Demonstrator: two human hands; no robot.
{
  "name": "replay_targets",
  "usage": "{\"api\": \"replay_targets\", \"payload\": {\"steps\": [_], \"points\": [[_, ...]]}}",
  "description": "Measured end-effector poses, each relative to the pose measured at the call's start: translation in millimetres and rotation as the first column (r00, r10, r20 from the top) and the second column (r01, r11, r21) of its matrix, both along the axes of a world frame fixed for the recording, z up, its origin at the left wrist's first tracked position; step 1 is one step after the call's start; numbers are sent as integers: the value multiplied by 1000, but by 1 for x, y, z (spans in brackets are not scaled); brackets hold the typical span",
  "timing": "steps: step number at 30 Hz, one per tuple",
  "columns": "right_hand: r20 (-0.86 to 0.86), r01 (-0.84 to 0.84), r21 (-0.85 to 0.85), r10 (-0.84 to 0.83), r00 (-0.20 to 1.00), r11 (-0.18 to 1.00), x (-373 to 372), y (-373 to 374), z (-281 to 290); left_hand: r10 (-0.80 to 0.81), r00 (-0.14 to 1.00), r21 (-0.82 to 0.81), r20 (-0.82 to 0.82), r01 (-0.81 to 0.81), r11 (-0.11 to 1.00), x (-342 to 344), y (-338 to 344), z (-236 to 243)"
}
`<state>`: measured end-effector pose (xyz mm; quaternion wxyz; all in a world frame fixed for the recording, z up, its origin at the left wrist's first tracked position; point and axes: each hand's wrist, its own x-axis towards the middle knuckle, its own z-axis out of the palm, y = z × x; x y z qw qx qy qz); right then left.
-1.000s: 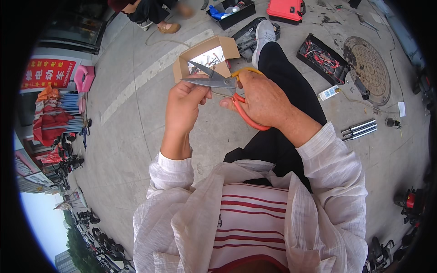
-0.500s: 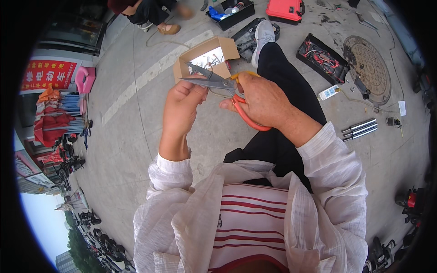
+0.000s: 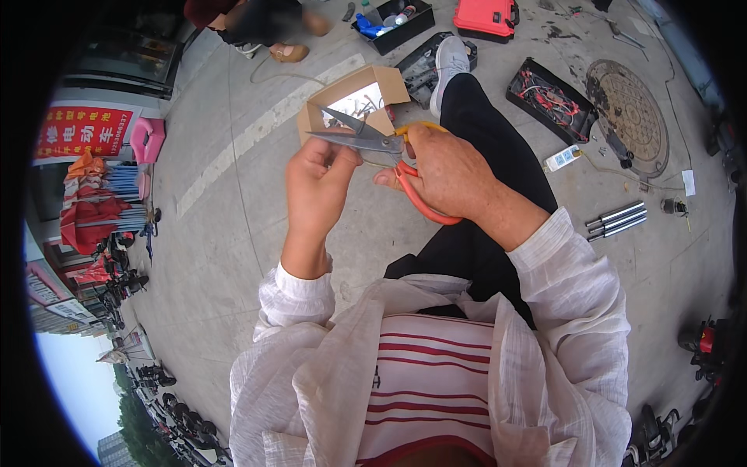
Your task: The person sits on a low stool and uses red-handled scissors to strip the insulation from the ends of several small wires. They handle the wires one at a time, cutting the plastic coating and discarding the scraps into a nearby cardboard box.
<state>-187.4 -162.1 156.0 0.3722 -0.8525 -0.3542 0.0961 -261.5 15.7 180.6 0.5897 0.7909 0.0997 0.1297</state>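
My right hand (image 3: 438, 175) grips scissors (image 3: 373, 142) with orange and yellow handles; the grey blades are spread apart and point left. Just under the blade, my left hand (image 3: 317, 183) is closed with thumb and fingers pinched, and what it holds is too small to make out. A thin pale strand shows below the blades near the orange handle. Behind the scissors, an open cardboard box (image 3: 384, 84) with a white interior holds some small dark pieces, partly hidden by the blades.
My outstretched leg (image 3: 492, 140) lies beside a black tray of wires (image 3: 539, 97), a power strip (image 3: 559, 159), manhole cover (image 3: 634, 109) and metal tubes (image 3: 615, 221). Farther off are a red case (image 3: 485, 15), black bin (image 3: 401, 29) and another person (image 3: 257, 19). Parked scooters (image 3: 179, 424) line the left.
My left hand has shifted slightly along beneath the blade, with its thumb now a little farther right. The other person's leg and foot have moved a little. My right hand and the scissors stay nearly still.
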Motion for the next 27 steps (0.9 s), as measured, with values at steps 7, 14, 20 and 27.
{"api": "replay_targets", "payload": {"steps": [7, 14, 20, 27], "points": [[116, -26, 129, 11, 993, 991, 3, 1, -14, -102, 993, -286, -64, 80, 955, 2, 8, -2], [-56, -78, 96, 84, 995, 992, 5, -3, -10, -227, 971, -422, -69, 178, 889, 3, 6, 7], [-136, -112, 142, 131, 982, 984, 0, -1, 0, -231, 972, -497, -54, 174, 850, -4, 12, -1], [-161, -94, 120, 113, 980, 988, 0, -2, 11, -319, 946, -552, -61, 234, 800, -2, 21, -4]]}}
